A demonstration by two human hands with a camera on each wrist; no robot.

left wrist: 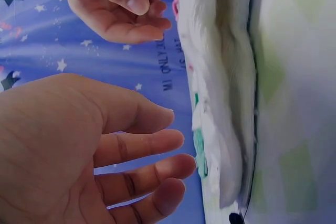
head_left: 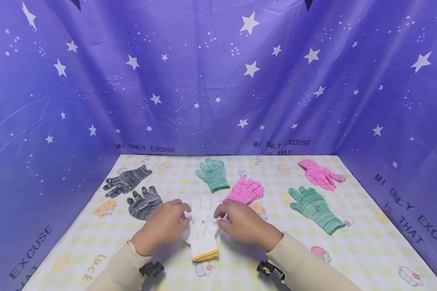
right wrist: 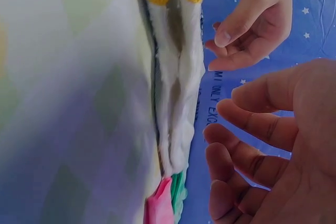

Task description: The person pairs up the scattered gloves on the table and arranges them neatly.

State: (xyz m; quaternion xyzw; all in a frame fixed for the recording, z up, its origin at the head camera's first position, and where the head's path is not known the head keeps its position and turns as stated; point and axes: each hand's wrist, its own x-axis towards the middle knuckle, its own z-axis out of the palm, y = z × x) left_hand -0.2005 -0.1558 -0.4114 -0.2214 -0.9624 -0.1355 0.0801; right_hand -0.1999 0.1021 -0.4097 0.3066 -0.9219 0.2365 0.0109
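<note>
A pair of white gloves (head_left: pixel 202 236) with yellow-edged cuffs lies stacked on the table, fingers pointing away from me. Both wrist views show the two layers edge-on, one white glove (left wrist: pixel 205 77) over the other. Just left of the pair hovers my left hand (head_left: pixel 167 222), its fingers loosely bent with nothing between them. My right hand (head_left: pixel 245 222) mirrors it on the right side, also holding nothing. In the right wrist view a gap shows between the fingertips (right wrist: pixel 218 156) and the white fabric.
Black-grey gloves (head_left: pixel 127 180) (head_left: pixel 145 203) lie at the left. A green glove (head_left: pixel 213 175) and a pink glove (head_left: pixel 245 190) lie behind the white pair. Further right are another green glove (head_left: pixel 316 208) and another pink glove (head_left: pixel 320 174). A starry blue curtain (head_left: pixel 211 81) surrounds the checked tabletop (head_left: pixel 105 238).
</note>
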